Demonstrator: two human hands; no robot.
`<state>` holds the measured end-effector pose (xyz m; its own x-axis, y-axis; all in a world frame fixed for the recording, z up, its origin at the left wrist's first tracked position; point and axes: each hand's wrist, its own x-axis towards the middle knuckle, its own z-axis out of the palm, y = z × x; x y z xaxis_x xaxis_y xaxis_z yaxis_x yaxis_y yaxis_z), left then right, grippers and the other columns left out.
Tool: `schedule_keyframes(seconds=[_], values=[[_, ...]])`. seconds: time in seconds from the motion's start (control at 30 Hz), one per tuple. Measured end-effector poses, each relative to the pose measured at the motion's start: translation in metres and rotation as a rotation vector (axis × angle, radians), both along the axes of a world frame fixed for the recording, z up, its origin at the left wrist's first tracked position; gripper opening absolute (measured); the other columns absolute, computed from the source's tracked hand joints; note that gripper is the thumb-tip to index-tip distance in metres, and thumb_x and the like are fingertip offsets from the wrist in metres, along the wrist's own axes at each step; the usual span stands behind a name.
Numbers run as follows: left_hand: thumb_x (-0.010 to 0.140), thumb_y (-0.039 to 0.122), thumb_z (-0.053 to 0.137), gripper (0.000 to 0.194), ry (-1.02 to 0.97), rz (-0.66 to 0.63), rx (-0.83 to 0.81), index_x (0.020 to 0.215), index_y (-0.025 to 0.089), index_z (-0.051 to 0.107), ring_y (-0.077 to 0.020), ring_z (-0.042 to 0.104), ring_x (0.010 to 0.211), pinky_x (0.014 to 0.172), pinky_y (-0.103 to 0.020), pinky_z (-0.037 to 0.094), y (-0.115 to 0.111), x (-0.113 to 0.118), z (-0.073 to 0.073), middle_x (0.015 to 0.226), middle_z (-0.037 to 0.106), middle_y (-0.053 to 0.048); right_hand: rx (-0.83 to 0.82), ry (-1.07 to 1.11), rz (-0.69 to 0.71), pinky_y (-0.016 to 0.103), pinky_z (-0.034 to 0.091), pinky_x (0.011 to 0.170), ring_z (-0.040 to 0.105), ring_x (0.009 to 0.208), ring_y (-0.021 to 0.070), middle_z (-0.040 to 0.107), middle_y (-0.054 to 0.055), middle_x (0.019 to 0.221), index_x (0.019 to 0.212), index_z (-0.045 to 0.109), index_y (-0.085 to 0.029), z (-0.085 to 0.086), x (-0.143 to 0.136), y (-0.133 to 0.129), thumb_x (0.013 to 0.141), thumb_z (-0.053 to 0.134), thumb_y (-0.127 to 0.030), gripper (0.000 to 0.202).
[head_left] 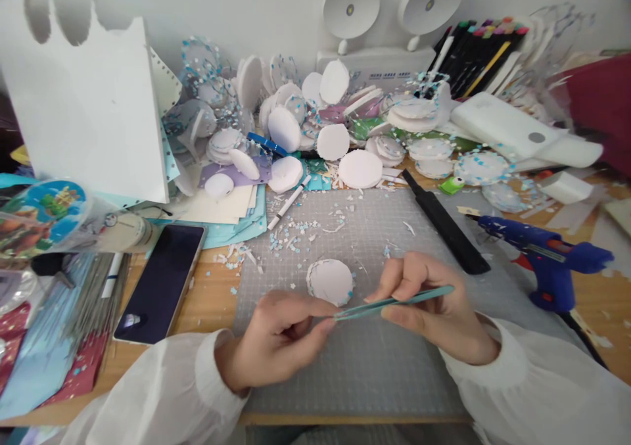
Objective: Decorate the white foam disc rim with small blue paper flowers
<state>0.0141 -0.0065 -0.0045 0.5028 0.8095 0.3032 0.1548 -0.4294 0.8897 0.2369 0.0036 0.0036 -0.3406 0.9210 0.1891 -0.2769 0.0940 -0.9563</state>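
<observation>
My right hand [428,304] pinches a pair of teal tweezers [419,297] between thumb and fingers, with the tips pointing left. Those tips meet the thumb and forefinger of my left hand [290,333], which are closed around them; any small piece between is too tiny to make out. Just beyond the hands, a round white foam disc [332,281] lies on the grey cutting mat [345,379], with small white and blue bits along its rim. Paper scraps [296,231] are scattered behind it.
A blue glue gun [547,254] and a black stick-like tool [448,228] lie on the right. At left are a phone [162,284] and wire stems [98,300]. White discs [359,169] pile up at the back, before a twin-headed lamp [374,64].
</observation>
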Motion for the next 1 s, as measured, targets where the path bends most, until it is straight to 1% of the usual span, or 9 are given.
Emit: schedule_keyframes(seconds=[0.13,0.2,0.37,0.5,0.6,0.73,0.9,1.0], values=[[0.086,0.011,0.057,0.016,-0.012,0.036,-0.036,0.092,0.009,0.072,-0.0064,0.036,0.041,0.042,-0.018,0.033,0.000,0.000,0.000,0.047,0.046,0.005,-0.004,0.031,-0.007,0.023,0.054,0.063,0.066,0.070,0.0111,0.065,-0.001,0.075,0.080,0.058,-0.023,-0.001,0.002,0.001,0.080,0.070,-0.014,0.015],[0.086,0.011,0.056,0.017,-0.005,0.033,-0.039,0.092,0.009,0.072,-0.0064,0.036,0.041,0.042,-0.018,0.032,0.000,0.000,0.001,0.048,0.048,0.004,-0.001,0.025,-0.005,0.023,0.054,0.063,0.066,0.070,0.0111,0.066,0.000,0.076,0.080,0.058,-0.023,-0.002,0.002,0.001,0.080,0.070,-0.014,0.015],[0.088,0.012,0.054,0.019,0.016,-0.005,-0.030,0.094,0.010,0.072,-0.0081,0.044,0.044,0.045,-0.019,0.037,0.001,0.000,0.000,0.051,0.054,0.001,0.024,-0.026,-0.028,0.025,0.054,0.060,0.065,0.067,0.0127,0.067,0.002,0.074,0.078,0.058,-0.022,0.001,0.000,0.002,0.080,0.071,-0.016,0.014],[0.088,0.012,0.054,0.019,0.031,0.003,-0.038,0.094,0.010,0.072,-0.0089,0.048,0.046,0.047,-0.019,0.039,0.001,-0.001,0.000,0.054,0.059,-0.001,0.050,-0.079,-0.036,0.026,0.055,0.059,0.066,0.065,0.0140,0.067,0.003,0.073,0.076,0.058,-0.023,0.004,0.000,0.002,0.080,0.071,-0.019,0.014],[0.088,0.012,0.055,0.019,0.038,0.003,-0.029,0.095,0.009,0.072,-0.0088,0.048,0.046,0.047,-0.019,0.038,0.000,-0.002,0.000,0.054,0.058,-0.001,0.079,-0.115,-0.046,0.027,0.055,0.059,0.066,0.065,0.0142,0.066,0.003,0.073,0.076,0.058,-0.022,0.004,0.001,0.001,0.080,0.070,-0.019,0.013],[0.088,0.010,0.055,0.019,0.052,-0.016,-0.012,0.094,0.009,0.072,-0.0083,0.046,0.045,0.046,-0.019,0.037,0.001,-0.001,0.000,0.052,0.056,0.000,0.057,-0.103,-0.042,0.026,0.055,0.061,0.067,0.067,0.0138,0.067,0.002,0.074,0.076,0.059,-0.022,0.003,0.002,0.000,0.080,0.070,-0.016,0.013],[0.086,0.009,0.056,0.015,0.022,-0.039,0.038,0.090,0.009,0.071,-0.0088,0.047,0.046,0.047,-0.020,0.038,0.001,-0.001,-0.002,0.051,0.055,0.000,-0.045,-0.018,-0.019,0.024,0.054,0.059,0.066,0.066,0.0125,0.066,0.000,0.072,0.076,0.057,-0.022,-0.003,0.004,0.000,0.078,0.072,-0.014,0.017],[0.086,0.009,0.057,0.015,0.010,-0.034,0.053,0.093,0.011,0.070,-0.0080,0.045,0.044,0.047,-0.019,0.037,0.001,-0.001,-0.003,0.049,0.052,0.003,-0.131,0.058,-0.033,0.023,0.052,0.057,0.063,0.062,0.0112,0.063,-0.002,0.070,0.073,0.056,-0.022,-0.006,0.005,0.002,0.076,0.074,-0.017,0.019]])
